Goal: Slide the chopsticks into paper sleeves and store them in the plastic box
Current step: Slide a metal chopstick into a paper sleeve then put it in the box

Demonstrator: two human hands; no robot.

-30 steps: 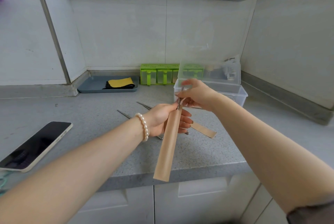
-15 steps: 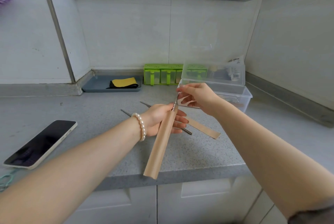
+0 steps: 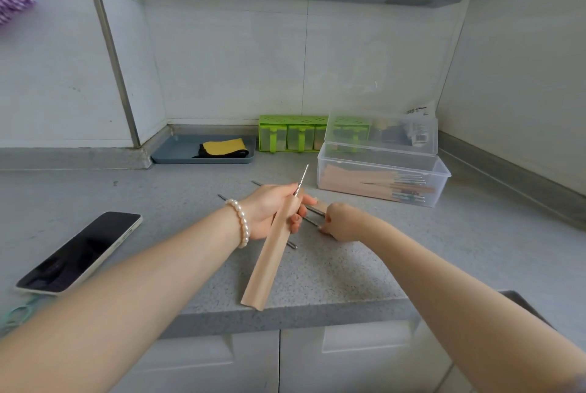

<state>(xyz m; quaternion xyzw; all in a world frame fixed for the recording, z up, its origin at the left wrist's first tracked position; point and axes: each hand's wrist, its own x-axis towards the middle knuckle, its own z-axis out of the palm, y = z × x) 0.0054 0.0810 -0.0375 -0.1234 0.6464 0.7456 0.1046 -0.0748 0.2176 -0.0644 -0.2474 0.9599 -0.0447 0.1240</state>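
The grey speckled stone desk (image 3: 348, 265) looked matt and finely grained. A tan paper sleeve (image 3: 269, 259) was smooth and dull, with a thin shiny metal chopstick (image 3: 301, 178) poking from its top. The clear rectangular plastic box (image 3: 380, 183) was glossy and see-through. A black-screened phone (image 3: 79, 253) shone like glass. The green plastic seasoning rack (image 3: 291, 137) looked smooth, and the white wall tiles (image 3: 237, 69) had a soft sheen.
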